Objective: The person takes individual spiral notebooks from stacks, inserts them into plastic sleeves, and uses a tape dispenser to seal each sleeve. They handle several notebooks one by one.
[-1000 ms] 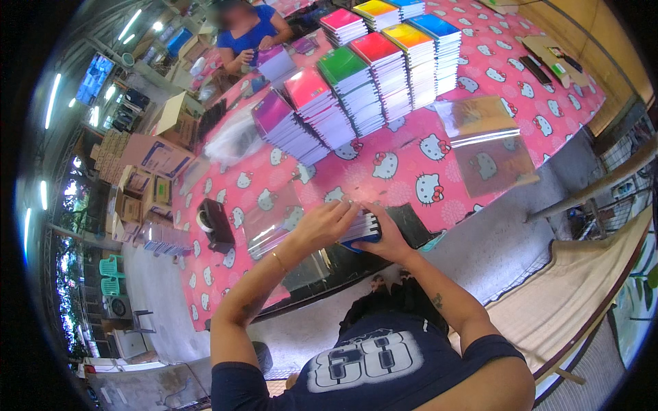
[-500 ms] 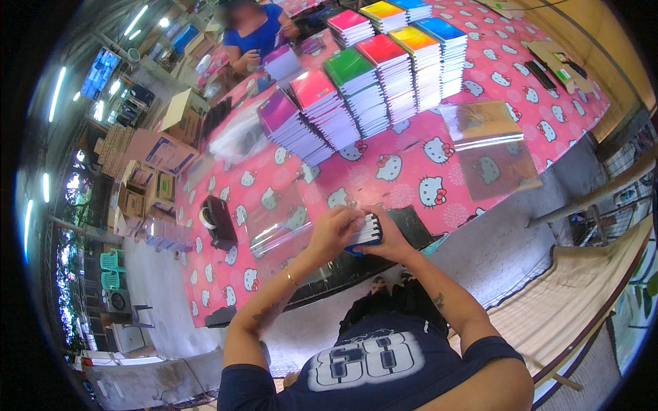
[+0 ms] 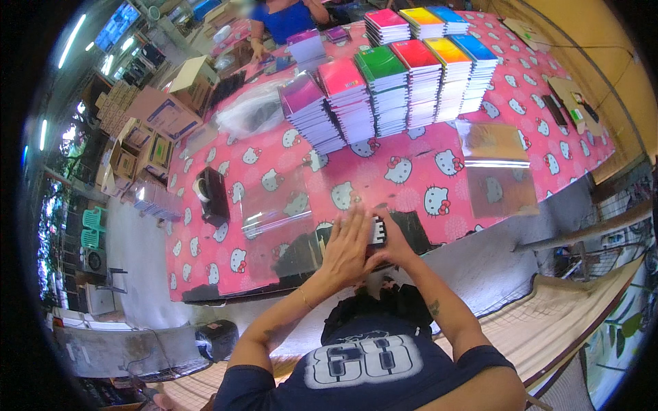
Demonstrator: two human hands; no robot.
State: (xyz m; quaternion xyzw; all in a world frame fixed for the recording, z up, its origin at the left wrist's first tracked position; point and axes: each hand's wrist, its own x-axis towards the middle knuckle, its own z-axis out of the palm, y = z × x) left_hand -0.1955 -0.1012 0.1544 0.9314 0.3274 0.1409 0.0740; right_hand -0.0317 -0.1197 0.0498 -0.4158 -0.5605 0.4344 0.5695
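Observation:
Close to the table's front edge I have a small stack of spiral notebooks (image 3: 377,231), with white page edges and black binding coils showing between my hands. My right hand (image 3: 395,241) is closed around the stack's right side. My left hand (image 3: 347,248) lies flat along the other side, fingers straight and close together, covering much of the stack. The covers are mostly hidden. Left of my hands, a clear plastic sheet (image 3: 277,204) lies on the pink patterned tablecloth (image 3: 349,171).
Tall stacks of colourful notebooks (image 3: 380,89) stand at the back. A black tape dispenser (image 3: 214,195) sits left, clear plastic sleeves (image 3: 499,171) right. White plastic bags (image 3: 250,113) lie beside the stacks. Beyond them is a person in blue (image 3: 288,24). Cardboard boxes (image 3: 164,113) are piled far left.
My left hand has gone from bent fingers at the stack's top to lying flat along its side. My view has shifted slightly, and the person opposite has moved their arms.

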